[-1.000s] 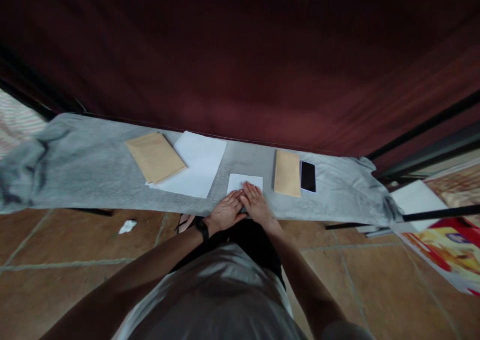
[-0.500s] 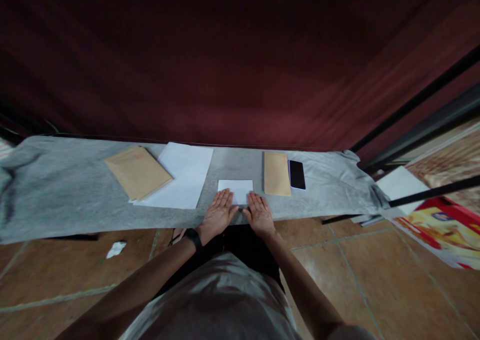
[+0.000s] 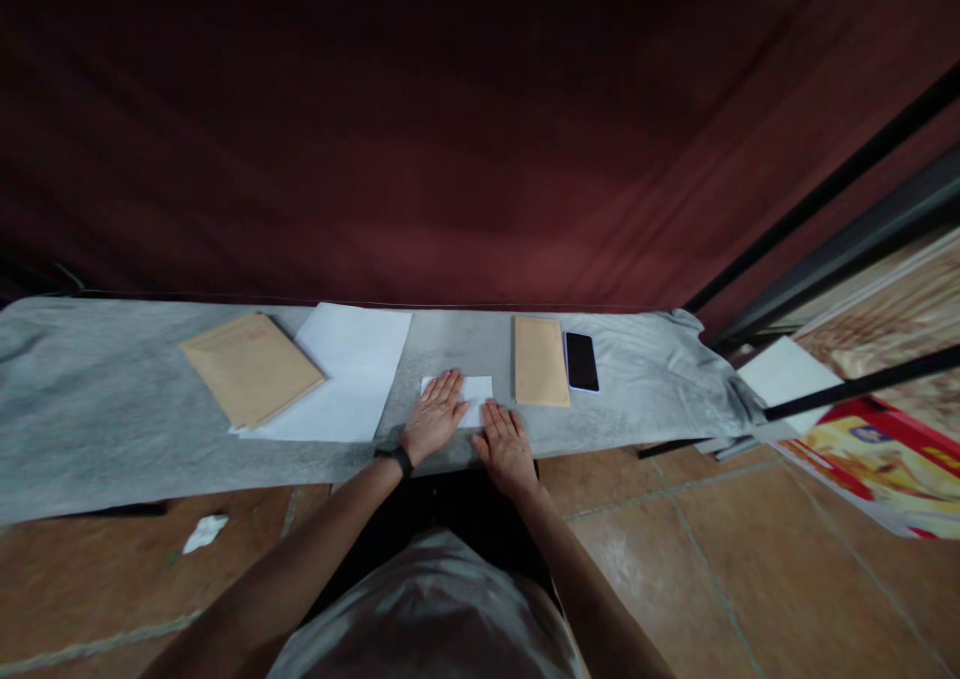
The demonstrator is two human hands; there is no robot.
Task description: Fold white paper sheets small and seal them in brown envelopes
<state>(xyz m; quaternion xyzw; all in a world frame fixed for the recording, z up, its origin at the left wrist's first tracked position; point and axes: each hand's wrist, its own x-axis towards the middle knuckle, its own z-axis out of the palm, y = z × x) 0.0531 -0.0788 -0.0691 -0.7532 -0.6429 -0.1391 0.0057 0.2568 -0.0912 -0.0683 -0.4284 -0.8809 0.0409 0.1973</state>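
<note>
A small folded-looking sheet of white paper point(image 3: 475, 391) lies on the grey cloth in front of me. Flat across its left part rests my left hand point(image 3: 435, 417), fingers stretched out, a dark band on the wrist. My right hand point(image 3: 507, 447) lies open at the paper's lower right corner, its fingertips touching or close to the edge. Both hands cover parts of the sheet. Right of it sits a brown envelope point(image 3: 541, 362), with a phone point(image 3: 581, 362) beside it. To the left, brown envelopes point(image 3: 251, 367) overlap large white sheets point(image 3: 360, 364).
Grey cloth point(image 3: 120, 389) covers the long narrow table. A dark red curtain point(image 3: 450, 159) hangs behind it. At the right stand black metal bars point(image 3: 840, 184) and a red and yellow box point(image 3: 892, 459). A crumpled white tissue point(image 3: 204, 533) lies on the tiled floor.
My left hand has slid up farther over the small paper, while my right hand has drawn slightly back toward its lower corner. The whole view has shifted a little.
</note>
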